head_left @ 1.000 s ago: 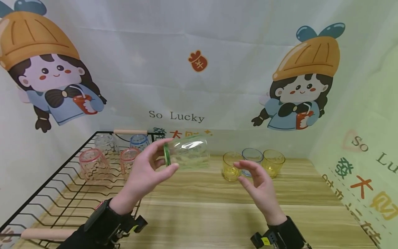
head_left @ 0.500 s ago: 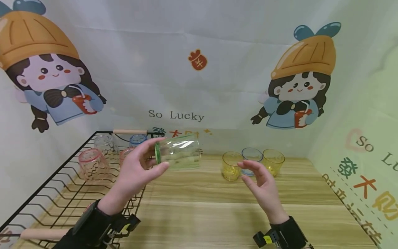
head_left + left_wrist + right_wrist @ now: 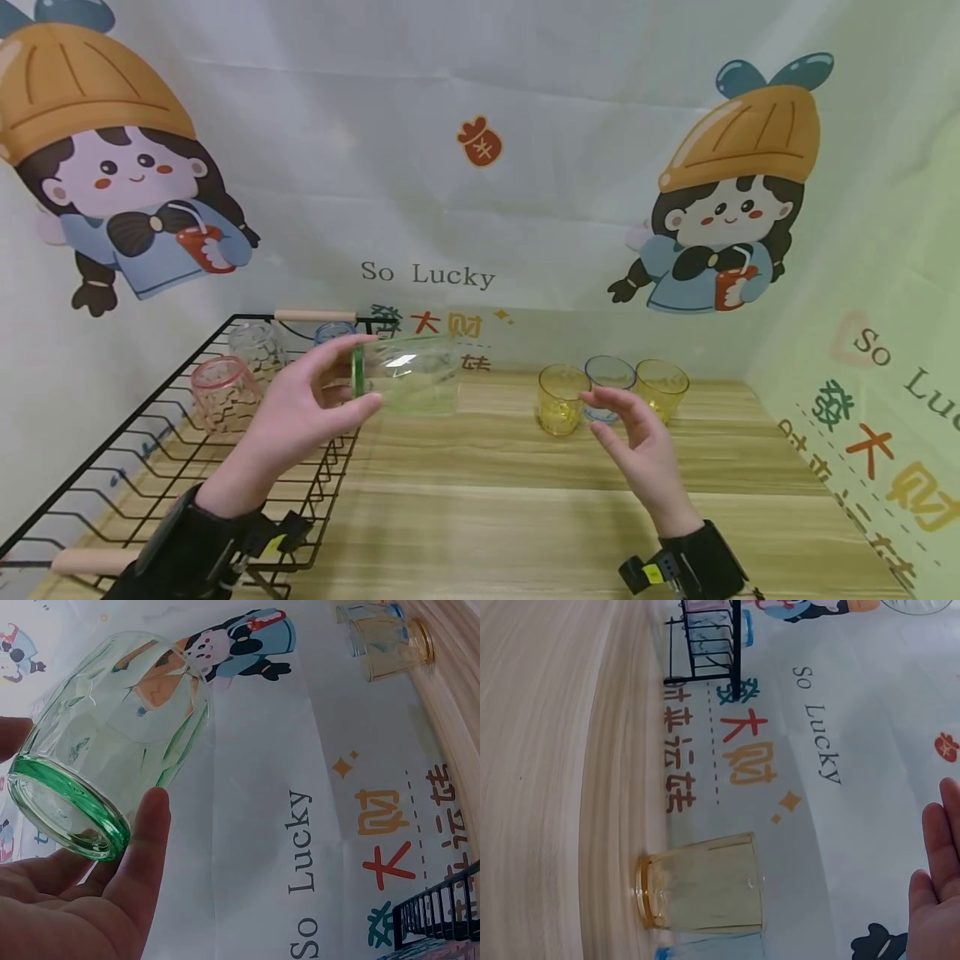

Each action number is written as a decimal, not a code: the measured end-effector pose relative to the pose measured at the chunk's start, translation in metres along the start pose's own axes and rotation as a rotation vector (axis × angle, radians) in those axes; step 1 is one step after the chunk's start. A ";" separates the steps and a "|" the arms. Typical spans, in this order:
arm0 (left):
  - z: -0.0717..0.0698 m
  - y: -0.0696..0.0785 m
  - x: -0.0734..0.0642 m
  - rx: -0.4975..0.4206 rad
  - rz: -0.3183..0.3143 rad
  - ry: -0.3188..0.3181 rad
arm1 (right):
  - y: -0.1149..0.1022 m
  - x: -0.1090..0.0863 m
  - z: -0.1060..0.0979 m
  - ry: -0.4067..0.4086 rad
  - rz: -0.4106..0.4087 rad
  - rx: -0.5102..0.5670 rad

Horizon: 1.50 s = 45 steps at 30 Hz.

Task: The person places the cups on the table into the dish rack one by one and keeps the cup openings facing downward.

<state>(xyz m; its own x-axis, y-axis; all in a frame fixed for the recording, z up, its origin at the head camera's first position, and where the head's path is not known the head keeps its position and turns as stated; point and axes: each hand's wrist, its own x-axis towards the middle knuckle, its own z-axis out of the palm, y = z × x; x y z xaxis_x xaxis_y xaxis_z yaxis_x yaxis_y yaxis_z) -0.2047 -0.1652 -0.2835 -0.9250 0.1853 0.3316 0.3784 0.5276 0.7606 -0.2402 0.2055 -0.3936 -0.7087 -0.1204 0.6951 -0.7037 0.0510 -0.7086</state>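
Observation:
My left hand [image 3: 300, 400] grips a green glass tumbler [image 3: 408, 377] near its thick base, thumb below and fingers above. In the head view the tumbler lies on its side in the air, mouth to the right, beside the rack's right edge. The left wrist view shows the thick green base [image 3: 71, 810] between the fingers and thumb. My right hand [image 3: 637, 454] hovers with loosely bent fingers and holds nothing. Behind its fingertips stand a yellow glass [image 3: 559, 404], a blue-rimmed glass [image 3: 609, 377] and another yellow glass [image 3: 662, 387], all upright.
At left stands a black wire rack [image 3: 168, 467] with wooden handles. On it rest a pink glass [image 3: 225, 396], a clear glass [image 3: 257, 350] and a blue glass [image 3: 333, 332], upside down. The wooden table [image 3: 480, 508] meets a printed cloth backdrop [image 3: 480, 225].
My left hand has moved left with the green tumbler, toward the rack, and now covers a second pink glass there. The right hand has shifted slightly right and down.

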 end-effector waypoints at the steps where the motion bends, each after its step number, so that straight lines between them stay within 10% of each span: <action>1: -0.001 -0.001 0.000 0.007 0.002 0.000 | 0.001 0.000 -0.001 0.001 0.006 -0.004; 28: -0.028 -0.013 -0.006 0.331 0.065 -0.062 | 0.026 -0.005 -0.017 0.000 0.222 -0.159; 45: -0.051 -0.032 -0.013 0.424 -0.008 -0.131 | 0.035 -0.001 -0.021 -0.031 0.260 -0.245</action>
<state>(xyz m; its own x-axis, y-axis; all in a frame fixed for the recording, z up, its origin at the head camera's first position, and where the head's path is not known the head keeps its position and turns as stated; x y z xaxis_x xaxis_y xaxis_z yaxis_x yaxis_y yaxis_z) -0.2033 -0.2267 -0.2842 -0.9348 0.2690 0.2320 0.3489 0.8177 0.4579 -0.2649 0.2278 -0.4170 -0.8663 -0.1020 0.4890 -0.4941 0.3196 -0.8086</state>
